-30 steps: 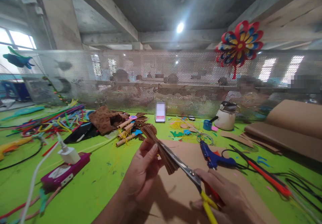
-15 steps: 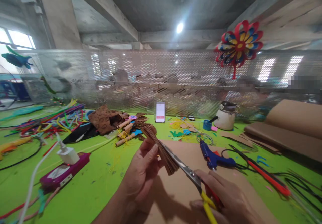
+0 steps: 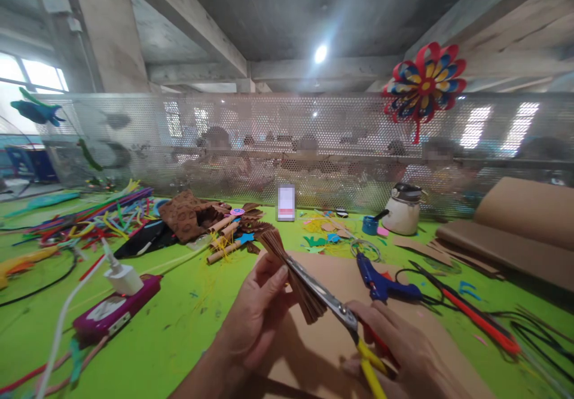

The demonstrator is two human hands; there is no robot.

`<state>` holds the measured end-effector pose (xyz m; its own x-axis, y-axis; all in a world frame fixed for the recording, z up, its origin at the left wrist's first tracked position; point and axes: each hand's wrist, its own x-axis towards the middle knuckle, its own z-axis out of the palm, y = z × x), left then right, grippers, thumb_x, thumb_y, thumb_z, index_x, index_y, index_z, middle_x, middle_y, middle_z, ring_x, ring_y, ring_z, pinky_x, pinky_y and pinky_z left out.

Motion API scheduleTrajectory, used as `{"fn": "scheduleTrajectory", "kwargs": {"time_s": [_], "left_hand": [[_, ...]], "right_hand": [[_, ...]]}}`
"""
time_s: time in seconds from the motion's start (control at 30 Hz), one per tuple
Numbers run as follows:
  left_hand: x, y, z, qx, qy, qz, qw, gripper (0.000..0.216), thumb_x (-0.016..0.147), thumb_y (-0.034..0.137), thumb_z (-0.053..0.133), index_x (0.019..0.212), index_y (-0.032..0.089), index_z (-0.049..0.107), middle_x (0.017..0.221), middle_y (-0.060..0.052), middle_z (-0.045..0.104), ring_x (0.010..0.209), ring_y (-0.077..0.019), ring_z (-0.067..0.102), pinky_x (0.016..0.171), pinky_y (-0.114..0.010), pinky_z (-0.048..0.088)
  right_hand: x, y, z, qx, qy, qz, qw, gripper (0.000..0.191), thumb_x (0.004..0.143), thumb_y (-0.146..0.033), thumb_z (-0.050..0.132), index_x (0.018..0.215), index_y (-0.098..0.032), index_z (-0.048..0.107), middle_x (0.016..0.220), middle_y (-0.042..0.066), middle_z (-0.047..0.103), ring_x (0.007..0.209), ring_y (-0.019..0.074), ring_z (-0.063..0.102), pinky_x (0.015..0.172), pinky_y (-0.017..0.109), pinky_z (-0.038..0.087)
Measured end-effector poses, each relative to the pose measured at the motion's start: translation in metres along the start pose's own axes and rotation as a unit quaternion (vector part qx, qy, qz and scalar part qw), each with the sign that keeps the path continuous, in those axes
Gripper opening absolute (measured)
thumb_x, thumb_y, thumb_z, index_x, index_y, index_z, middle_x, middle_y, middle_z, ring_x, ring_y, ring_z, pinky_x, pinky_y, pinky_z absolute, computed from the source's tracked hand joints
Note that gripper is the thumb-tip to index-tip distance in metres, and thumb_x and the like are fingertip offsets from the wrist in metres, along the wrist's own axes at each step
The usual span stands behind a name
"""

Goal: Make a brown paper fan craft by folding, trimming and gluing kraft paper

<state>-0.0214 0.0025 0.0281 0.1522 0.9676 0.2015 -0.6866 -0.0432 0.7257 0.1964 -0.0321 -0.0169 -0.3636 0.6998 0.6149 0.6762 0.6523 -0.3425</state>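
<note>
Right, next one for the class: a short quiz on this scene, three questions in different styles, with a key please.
1. Multiple choice: what does the right hand hold? a) a glue gun b) scissors c) a phone

2. True or false: the left hand holds a paper flower.

3. Fill in the blank: the white adapter sits on a ____ power strip.

Key
1. b
2. False; it holds pleated brown paper.
3. purple

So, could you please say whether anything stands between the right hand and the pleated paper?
Only the scissors held by the right hand; their blades lie alongside the pleated paper, which the left hand pinches.
</note>
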Motion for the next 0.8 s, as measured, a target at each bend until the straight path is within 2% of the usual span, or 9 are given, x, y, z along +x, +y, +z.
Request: {"fn": "scheduleTrajectory", "kwargs": {"time_s": [0.2, 0.4, 0.57, 0.73, 0.8], "left_hand": [[0.0002, -0.001, -0.0015, 0.027, -0.004, 0.001, 1.0, 0.019, 0.079, 0.016, 0.069, 0.097, 0.016, 0.064, 0.09, -0.001, 0.062, 0.076, -0.0088, 0.059, 0.071, -0.023, 0.053], [0.0006, -0.0038, -0.0033, 0.064, -0.025, 0.025, 0.997, 0.035, 0.079, 0.013, 0.068, 0.111, 0.024, 0.057, 0.092, -0.001, 0.063, 0.081, -0.0141, 0.062, 0.07, -0.028, 0.054], [-0.0003, -0.0057, -0.0023, 0.07, -0.061, 0.02, 0.995, 0.036, 0.079, 0.012, 0.068, 0.11, 0.026, 0.055, 0.091, -0.001, 0.064, 0.077, -0.0131, 0.063, 0.069, -0.027, 0.054], [-0.0017, -0.0069, -0.0008, 0.065, -0.055, 0.021, 0.996, 0.038, 0.078, 0.014, 0.069, 0.112, 0.024, 0.053, 0.093, -0.003, 0.063, 0.081, -0.0151, 0.063, 0.073, -0.031, 0.054], [-0.0025, -0.0064, -0.0004, 0.067, -0.06, 0.018, 0.996, 0.038, 0.079, 0.014, 0.068, 0.113, 0.024, 0.052, 0.095, -0.003, 0.063, 0.082, -0.0153, 0.063, 0.074, -0.031, 0.054]], "right_hand": [[0.0, -0.0034, 0.002, 0.031, -0.005, 0.032, 0.999, 0.04, 0.081, -0.025, 0.063, 0.119, -0.026, 0.052, 0.075, -0.001, 0.057, 0.057, 0.0122, 0.057, 0.052, 0.019, 0.047], [0.0026, -0.0031, 0.0027, 0.05, -0.016, 0.055, 0.997, 0.037, 0.079, -0.025, 0.064, 0.115, -0.027, 0.053, 0.071, -0.003, 0.054, 0.056, 0.0118, 0.055, 0.05, 0.018, 0.045], [0.0025, -0.0021, 0.0011, 0.072, -0.053, 0.084, 0.992, 0.038, 0.076, -0.021, 0.065, 0.112, -0.028, 0.056, 0.075, -0.002, 0.059, 0.059, 0.0123, 0.058, 0.052, 0.018, 0.046], [-0.0007, -0.0015, 0.0052, 0.09, -0.022, 0.095, 0.991, 0.04, 0.075, -0.024, 0.065, 0.114, -0.027, 0.055, 0.075, -0.002, 0.057, 0.058, 0.0124, 0.056, 0.052, 0.019, 0.047], [-0.0011, -0.0015, 0.0068, 0.091, -0.031, 0.094, 0.991, 0.039, 0.075, -0.023, 0.066, 0.112, -0.027, 0.056, 0.077, -0.001, 0.058, 0.06, 0.0128, 0.057, 0.054, 0.019, 0.048]]}}
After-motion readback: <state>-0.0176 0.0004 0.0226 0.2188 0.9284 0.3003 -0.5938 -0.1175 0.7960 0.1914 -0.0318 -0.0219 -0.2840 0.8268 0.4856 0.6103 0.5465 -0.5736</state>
